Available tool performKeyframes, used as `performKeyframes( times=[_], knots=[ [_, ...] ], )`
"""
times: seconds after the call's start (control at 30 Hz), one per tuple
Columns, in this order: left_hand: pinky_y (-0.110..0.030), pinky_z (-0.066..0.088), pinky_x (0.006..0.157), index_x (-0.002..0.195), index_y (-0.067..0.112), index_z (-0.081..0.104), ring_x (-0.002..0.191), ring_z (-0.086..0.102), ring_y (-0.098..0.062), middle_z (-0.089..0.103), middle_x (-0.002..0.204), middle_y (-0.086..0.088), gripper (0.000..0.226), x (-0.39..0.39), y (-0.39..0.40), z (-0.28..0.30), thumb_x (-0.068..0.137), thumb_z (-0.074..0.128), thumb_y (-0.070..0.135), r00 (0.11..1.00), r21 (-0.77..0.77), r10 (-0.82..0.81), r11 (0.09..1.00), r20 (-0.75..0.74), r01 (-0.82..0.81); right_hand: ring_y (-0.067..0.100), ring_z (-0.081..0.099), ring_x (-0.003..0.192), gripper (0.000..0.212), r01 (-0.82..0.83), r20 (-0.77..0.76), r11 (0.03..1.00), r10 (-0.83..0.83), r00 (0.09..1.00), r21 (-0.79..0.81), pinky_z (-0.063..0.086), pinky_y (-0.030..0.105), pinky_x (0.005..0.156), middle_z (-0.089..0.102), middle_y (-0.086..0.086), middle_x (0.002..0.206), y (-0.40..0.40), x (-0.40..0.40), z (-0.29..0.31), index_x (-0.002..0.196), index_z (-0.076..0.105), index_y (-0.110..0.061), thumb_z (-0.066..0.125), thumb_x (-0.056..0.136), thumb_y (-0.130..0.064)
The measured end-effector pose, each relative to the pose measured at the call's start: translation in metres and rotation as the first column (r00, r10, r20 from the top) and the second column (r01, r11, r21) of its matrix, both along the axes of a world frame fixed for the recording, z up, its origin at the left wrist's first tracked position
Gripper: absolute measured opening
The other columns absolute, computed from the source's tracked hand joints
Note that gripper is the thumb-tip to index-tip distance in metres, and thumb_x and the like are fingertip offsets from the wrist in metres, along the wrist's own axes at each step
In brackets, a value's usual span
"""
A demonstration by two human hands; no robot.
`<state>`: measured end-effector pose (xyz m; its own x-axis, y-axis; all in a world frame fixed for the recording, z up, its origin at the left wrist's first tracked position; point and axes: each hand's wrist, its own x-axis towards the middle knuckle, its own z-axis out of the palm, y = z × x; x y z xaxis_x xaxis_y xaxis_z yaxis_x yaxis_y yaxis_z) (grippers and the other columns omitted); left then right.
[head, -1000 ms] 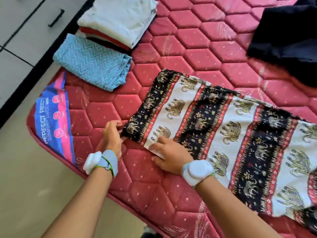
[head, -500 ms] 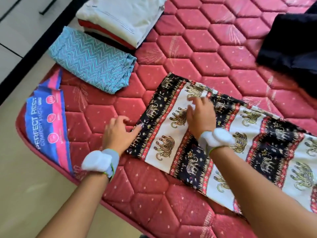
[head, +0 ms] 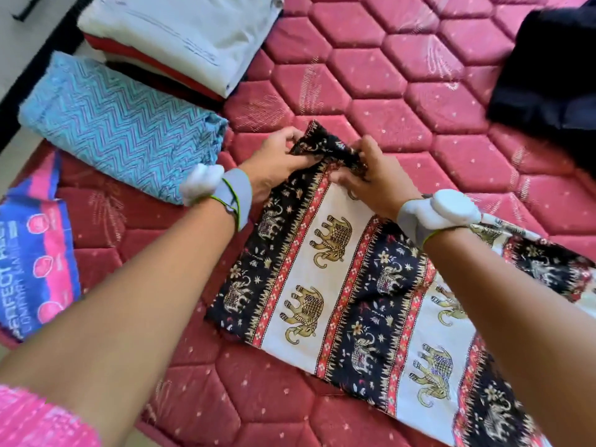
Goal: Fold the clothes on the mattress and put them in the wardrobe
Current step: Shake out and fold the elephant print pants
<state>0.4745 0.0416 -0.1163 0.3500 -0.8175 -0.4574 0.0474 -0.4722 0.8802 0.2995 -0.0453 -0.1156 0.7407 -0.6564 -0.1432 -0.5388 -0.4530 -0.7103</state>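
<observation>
A long elephant-print cloth (head: pixel 348 295) in black, white and red lies across the red quilted mattress (head: pixel 371 75). My left hand (head: pixel 277 162) and my right hand (head: pixel 374 179) both pinch its far black end, which is bunched and lifted a little between them. The rest of the cloth lies flat, running down to the lower right under my right forearm. A folded blue zigzag cloth (head: pixel 119 127) rests to the left. Behind it stands a folded stack with a pale grey garment (head: pixel 180 33) on top.
A dark navy garment (head: pixel 548 75) lies unfolded at the upper right of the mattress. The mattress's blue and pink label (head: pixel 35 262) marks its left corner, with the floor beyond. A pale cabinet front with a black handle (head: pixel 25 14) shows at the top left.
Both hands have moved from the cloth's near left edge up to its far end and taken hold of it, bunching the black border. The view has closed in on the cloth.
</observation>
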Motion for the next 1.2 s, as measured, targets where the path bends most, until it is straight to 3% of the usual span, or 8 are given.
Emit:
performKeyframes(
  times=[0.13,0.3,0.47,0.57,0.67,0.83,1.03,1.2],
  knots=[
    [-0.016,0.044,0.075,0.096,0.015,0.050,0.075,0.056,0.004,0.059,0.087,0.008,0.031,0.020,-0.007,-0.012,0.080,0.073,0.003,0.957,-0.089,0.147,0.988,0.250,-0.128,0.018,0.053,0.073,0.045,-0.032,-0.304,0.999,0.044,0.952,0.044,0.041,0.034,0.068,0.061,0.004,0.077,-0.035,-0.028,0.004,0.090,0.059,-0.016,0.077,0.069,-0.050],
    [-0.030,0.048,0.091,0.108,0.014,0.051,0.091,0.058,-0.011,0.059,0.102,0.004,0.039,0.047,-0.014,-0.010,0.076,0.072,0.009,0.799,-0.273,0.370,0.925,0.473,-0.266,0.029,0.053,0.104,0.044,0.140,-0.182,0.951,-0.195,0.964,-0.275,0.043,0.042,0.087,0.059,0.009,0.108,-0.055,-0.017,0.002,0.113,0.055,-0.019,0.073,0.077,-0.038],
    [-0.049,0.039,0.095,0.117,0.005,0.052,0.111,0.048,-0.039,0.055,0.119,-0.025,0.043,0.002,0.007,-0.005,0.081,0.058,0.027,0.261,-0.186,0.161,0.980,0.952,0.071,0.033,0.034,0.117,0.048,0.187,-0.207,0.815,-0.349,0.914,-0.548,0.028,0.044,0.095,0.039,0.016,0.131,0.002,-0.001,-0.016,0.125,0.050,-0.021,0.066,0.082,-0.033],
    [-0.052,0.031,0.108,0.128,0.012,0.048,0.128,0.042,-0.032,0.050,0.135,-0.014,0.043,-0.057,0.051,-0.023,0.089,0.044,0.031,0.353,0.031,-0.141,0.953,0.925,0.300,0.030,0.037,0.109,0.032,0.059,-0.124,0.758,-0.182,0.975,-0.649,0.030,0.043,0.090,0.040,0.012,0.123,0.061,-0.010,-0.041,0.115,0.057,-0.018,0.059,0.084,-0.023],
    [-0.056,0.011,0.116,0.149,0.026,0.024,0.147,0.015,-0.023,0.019,0.159,-0.003,0.059,-0.062,0.086,-0.049,0.095,0.025,0.050,0.192,0.284,-0.366,0.891,0.911,0.353,0.030,0.038,0.129,0.043,-0.061,-0.209,0.807,-0.078,0.975,-0.588,0.029,0.043,0.105,0.046,0.012,0.139,0.090,-0.032,-0.050,0.133,0.053,-0.022,0.045,0.091,-0.034],
    [-0.058,0.006,0.116,0.153,0.025,0.014,0.148,0.007,-0.028,0.007,0.161,-0.005,0.066,-0.019,0.090,-0.049,0.093,0.023,0.053,0.248,0.350,-0.338,0.937,0.908,-0.007,0.028,0.024,0.142,0.058,0.279,-0.241,0.814,-0.447,0.862,-0.510,0.019,0.046,0.113,0.029,0.011,0.154,0.081,-0.060,-0.047,0.146,0.034,-0.021,0.032,0.095,-0.049],
    [-0.056,0.014,0.115,0.152,0.030,0.017,0.148,0.010,-0.025,0.006,0.161,-0.001,0.061,-0.121,0.122,-0.038,0.096,0.023,0.052,0.104,0.363,-0.459,0.805,0.882,0.469,0.034,0.026,0.140,0.056,0.036,-0.284,0.861,-0.207,0.936,-0.508,0.016,0.053,0.113,0.029,0.015,0.152,0.146,-0.093,-0.050,0.143,0.040,-0.015,0.036,0.093,-0.041],
    [-0.054,0.003,0.116,0.152,0.030,0.014,0.148,0.005,-0.029,0.002,0.161,-0.003,0.064,-0.130,0.147,-0.040,0.093,0.021,0.052,0.219,0.376,-0.406,0.911,0.887,0.168,0.036,0.037,0.134,0.046,0.221,-0.229,0.796,-0.407,0.884,-0.563,0.024,0.052,0.113,0.041,0.017,0.144,0.155,-0.158,-0.044,0.134,0.049,-0.016,0.042,0.094,-0.037]
  ],
)
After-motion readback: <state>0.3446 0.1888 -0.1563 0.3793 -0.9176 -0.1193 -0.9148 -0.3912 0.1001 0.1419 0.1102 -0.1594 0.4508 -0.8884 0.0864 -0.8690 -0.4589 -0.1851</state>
